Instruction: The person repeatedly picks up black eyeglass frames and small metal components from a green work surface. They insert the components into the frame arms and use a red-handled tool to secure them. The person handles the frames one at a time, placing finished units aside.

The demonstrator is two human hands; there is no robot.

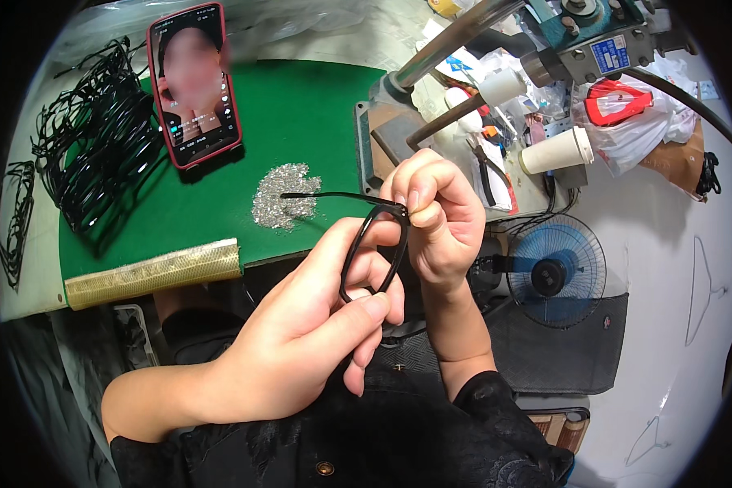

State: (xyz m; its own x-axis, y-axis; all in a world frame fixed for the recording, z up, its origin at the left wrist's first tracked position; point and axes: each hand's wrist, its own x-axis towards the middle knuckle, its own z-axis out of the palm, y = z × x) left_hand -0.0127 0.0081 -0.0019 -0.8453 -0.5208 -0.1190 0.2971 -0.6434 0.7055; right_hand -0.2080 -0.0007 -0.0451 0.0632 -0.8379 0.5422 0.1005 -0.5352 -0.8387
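A black eyeglass frame (348, 268) is held up between my two hands, over the front edge of the bench. My left hand (317, 317) grips its rim, thumb on the near side and fingers behind. With thumb and fingertips, my right hand (441, 213) pinches the hinge corner. One slim black temple arm (337, 194) points left from that corner, its tip over a heap of tiny shiny metal pieces (276, 195). Whether my right fingertips also hold a small part is hidden. The heap lies on a green mat (317, 106).
Piles of black frame parts (98, 130) lie at left, beside a propped phone (195, 89) in a red case. A gold mesh-like strip (154, 272) edges the mat. A metal bench press (464, 41) stands at right, near a paper cup (557, 150) and a fan (549, 272).
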